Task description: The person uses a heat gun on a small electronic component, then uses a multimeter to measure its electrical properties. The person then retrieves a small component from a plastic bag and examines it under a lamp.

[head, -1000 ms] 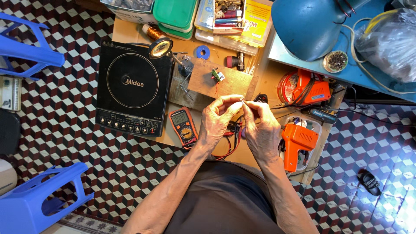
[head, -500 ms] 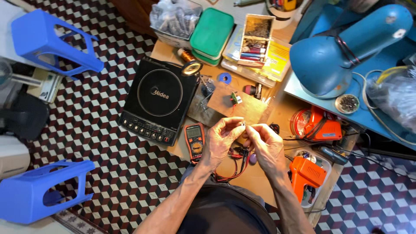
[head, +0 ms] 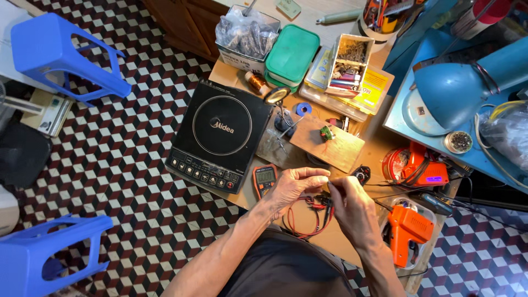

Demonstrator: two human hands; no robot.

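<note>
Pinching something too small to identify between their fingertips, the left hand (head: pixel 294 188) and the right hand (head: pixel 352 206) met above the wooden bench (head: pixel 379 137), directly over the coiled red and black test leads (head: pixel 308 217) and just beside the orange multimeter (head: pixel 265 179). Both hands were closed in a fine grip, thumb against forefinger. Doing this well probably called for steady wrists braced close to the body, keeping the piece clear of the leads and the orange soldering gun (head: pixel 407 231).
</note>
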